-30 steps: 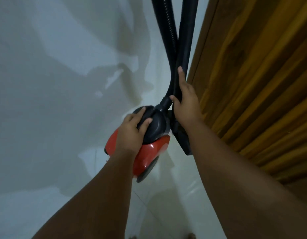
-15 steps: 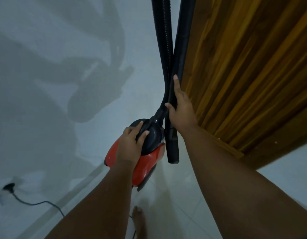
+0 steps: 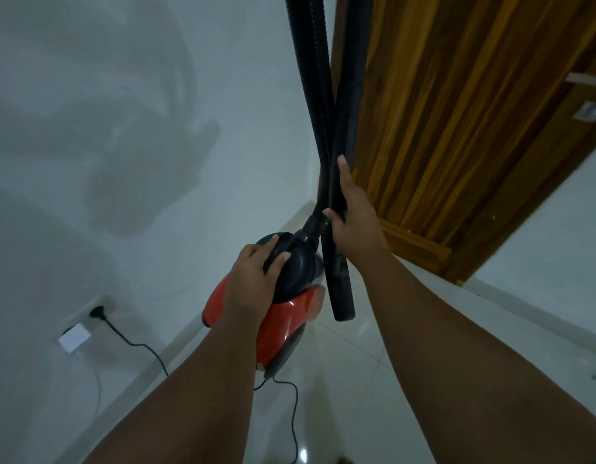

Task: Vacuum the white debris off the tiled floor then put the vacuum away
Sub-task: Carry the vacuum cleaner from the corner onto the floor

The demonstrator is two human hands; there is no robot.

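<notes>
Both hands hold the vacuum: left hand grips its black top, right hand clasps the tube. It has sunk toward the floor beside the door, nearly stowed.

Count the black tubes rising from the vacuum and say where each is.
2. The ribbed hose rises from the vacuum top, left of the smooth wand, which the right hand grips beside the wooden door. Their upper ends are out of frame.

Both forearms are bare to the frame's edge, with no sleeves visible. The left hand and right hand seem to wear no rings or watch, though the light is dim.
</notes>
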